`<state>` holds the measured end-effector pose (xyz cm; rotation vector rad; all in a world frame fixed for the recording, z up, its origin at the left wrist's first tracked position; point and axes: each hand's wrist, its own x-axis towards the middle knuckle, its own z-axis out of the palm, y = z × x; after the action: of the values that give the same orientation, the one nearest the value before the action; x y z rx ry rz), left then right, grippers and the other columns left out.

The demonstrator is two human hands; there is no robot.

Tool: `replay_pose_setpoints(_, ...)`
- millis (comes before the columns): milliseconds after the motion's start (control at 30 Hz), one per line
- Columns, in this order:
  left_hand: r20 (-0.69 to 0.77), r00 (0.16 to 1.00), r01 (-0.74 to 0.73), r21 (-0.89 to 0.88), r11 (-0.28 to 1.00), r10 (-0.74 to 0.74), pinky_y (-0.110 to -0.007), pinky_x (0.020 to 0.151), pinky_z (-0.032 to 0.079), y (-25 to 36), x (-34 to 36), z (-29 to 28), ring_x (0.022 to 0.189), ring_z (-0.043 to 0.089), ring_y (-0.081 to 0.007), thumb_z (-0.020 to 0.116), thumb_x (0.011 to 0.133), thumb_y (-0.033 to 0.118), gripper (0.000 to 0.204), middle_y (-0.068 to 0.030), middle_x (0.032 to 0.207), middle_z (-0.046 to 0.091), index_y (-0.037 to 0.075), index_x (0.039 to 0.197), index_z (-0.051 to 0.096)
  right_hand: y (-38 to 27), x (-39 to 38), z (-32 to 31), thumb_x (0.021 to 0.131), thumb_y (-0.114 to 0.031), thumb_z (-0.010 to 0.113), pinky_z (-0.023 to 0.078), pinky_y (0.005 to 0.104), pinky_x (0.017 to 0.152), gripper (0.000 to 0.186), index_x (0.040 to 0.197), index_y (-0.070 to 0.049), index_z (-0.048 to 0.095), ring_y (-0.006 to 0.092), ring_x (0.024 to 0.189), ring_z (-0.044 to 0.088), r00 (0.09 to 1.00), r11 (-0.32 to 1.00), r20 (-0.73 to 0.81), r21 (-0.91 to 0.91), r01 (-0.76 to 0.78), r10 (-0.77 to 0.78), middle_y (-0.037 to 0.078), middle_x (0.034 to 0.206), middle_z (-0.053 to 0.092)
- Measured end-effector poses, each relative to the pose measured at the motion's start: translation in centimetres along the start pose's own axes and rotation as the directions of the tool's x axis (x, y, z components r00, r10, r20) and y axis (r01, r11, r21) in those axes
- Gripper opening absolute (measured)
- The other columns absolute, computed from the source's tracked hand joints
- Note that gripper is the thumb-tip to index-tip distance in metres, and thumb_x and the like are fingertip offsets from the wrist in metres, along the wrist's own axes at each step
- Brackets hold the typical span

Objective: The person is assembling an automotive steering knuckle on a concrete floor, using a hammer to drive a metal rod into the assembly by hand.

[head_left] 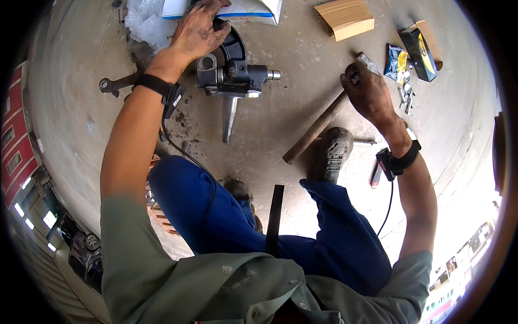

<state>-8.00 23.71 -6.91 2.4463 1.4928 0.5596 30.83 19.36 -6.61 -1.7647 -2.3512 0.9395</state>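
A dark steering knuckle [234, 78] lies on the concrete floor in front of me, its bare steel spindle [230, 116] pointing toward me. At its far end my left hand [197, 32] grips the curved black rim, thumb on the near side; part of the grip is hidden behind the hand. To the right, my right hand [369, 94] is closed round a hammer [318, 127] close to its metal head. The wooden handle slants down to the left, near my shoe. Both hands are smudged with grease.
Beyond the knuckle are an open white-and-blue box [243, 11] and clear plastic wrap [145, 21]. A rusty metal arm [118, 83] lies left. Far right are a cardboard box [345, 19], a black box [419, 54], a blue-yellow packet [396, 62] and small metal parts [406, 97].
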Motion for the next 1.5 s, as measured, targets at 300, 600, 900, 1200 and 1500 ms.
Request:
replay_pose_setpoints(300,0.231,0.517,0.826,-0.387,0.41,-0.824,-0.025,0.076,0.048,12.7,-16.8,-0.2,0.088,0.059,-0.0118,0.072,0.091,0.029,0.039,-0.0061,0.098,0.061,0.002,0.115,0.054,-9.2,7.7,9.2,0.081,-0.026,0.073,0.048,0.041,0.098,0.059,0.128,0.002,0.052,0.0376,0.112,0.06,0.804,0.945,0.505,0.25,0.214,-0.315,0.023,0.119,0.063)
replay_pose_setpoints(600,0.264,0.361,0.851,-0.485,0.201,-0.894,-0.031,0.068,0.048,12.5,-19.0,10.7,0.075,0.058,-0.0145,0.076,0.084,0.02,0.036,-0.0086,0.088,0.066,-0.004,0.104,0.059,-9.0,9.2,10.9,0.075,-0.025,0.076,0.049,0.0398,0.09,0.054,0.119,-0.001,0.06,0.0343,0.102,0.065,0.764,0.901,0.537,0.414,0.132,-0.359,0.021,0.104,0.068)
replay_pose_setpoints(900,0.445,0.27,0.716,-0.686,-0.131,-0.854,-0.026,0.046,0.038,16.9,-13.4,3.8,0.05,0.05,-0.0103,0.077,0.076,0.015,0.019,-0.0021,0.064,0.058,0.002,0.085,0.065,-12.7,5.5,0.1,0.081,-0.028,0.077,0.053,0.0397,0.074,0.041,0.103,0.004,0.065,0.0339,0.084,0.068,0.848,0.898,0.343,0.327,0.295,-0.404,0.02,0.086,0.069)
replay_pose_setpoints(1200,0.798,0.28,0.475,-0.598,-0.645,-0.534,-0.024,0.042,0.034,20.8,-9.5,-0.3,0.044,0.046,-0.0086,0.072,0.078,0.018,0.021,-0.0007,0.058,0.051,0.002,0.086,0.061,-16.3,3.7,-5.1,0.08,-0.017,0.079,0.053,0.0322,0.059,0.029,0.098,0.002,0.068,0.0207,0.064,0.069,0.904,0.833,0.089,0.434,0.342,-0.417,0.016,0.074,0.069)
replay_pose_setpoints(1500,0.886,0.314,0.407,-0.451,-0.794,-0.342,-0.024,0.042,0.038,19.1,-9.6,-1.8,0.043,0.045,-0.0086,0.073,0.074,0.016,0.024,-0.0012,0.059,0.05,0.001,0.09,0.063,-18.6,4.5,-4.5,0.073,-0.015,0.085,0.056,0.0299,0.074,0.042,0.105,0.002,0.065,0.0195,0.083,0.071,0.897,0.82,0.131,0.476,0.317,-0.422,0.013,0.09,0.071)
